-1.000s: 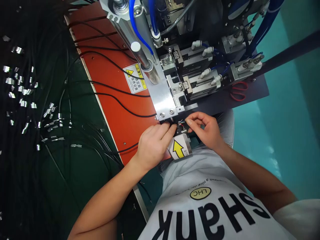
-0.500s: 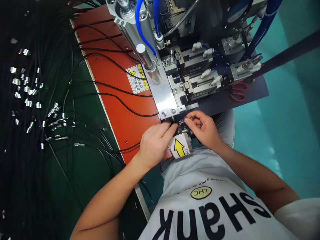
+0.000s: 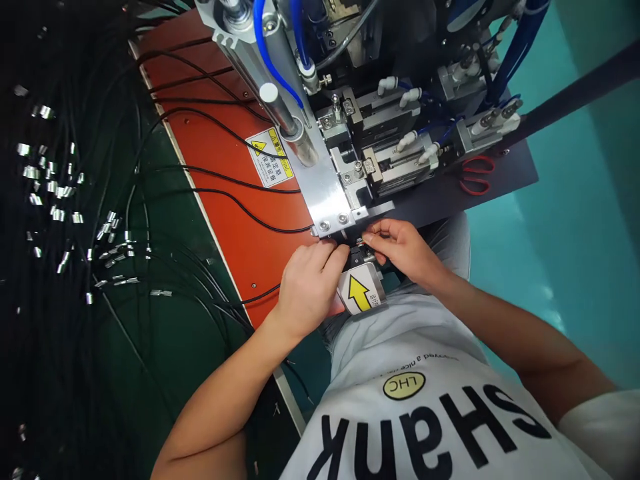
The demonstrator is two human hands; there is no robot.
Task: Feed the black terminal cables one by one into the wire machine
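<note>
My left hand [image 3: 313,283] is closed, thumb and forefinger pressed together at the front of the machine. A black cable [image 3: 265,293] runs across the red panel and in under this hand; its gripped part is hidden. Opposite, my right hand [image 3: 403,250] pinches the tips of thin wires [image 3: 361,241], small and hard to make out, in the gap between the hands. Just above the fingers is the machine's bright metal plate [image 3: 327,200]. Below them sits a cover with a yellow arrow [image 3: 359,293].
Black cables with shiny metal ends [image 3: 57,193] lie bunched on the dark green table [image 3: 200,373] at left. More cables cross the red panel [image 3: 225,227]. Pneumatic cylinders [image 3: 400,167] with blue tubes stand behind the hands. Red-handled scissors [image 3: 476,177] rest on the dark base plate.
The fingertips of my right hand have shifted slightly left and up, and the coloured wires seen between the hands show less. My left hand stays almost in place. The view has tilted slightly.
</note>
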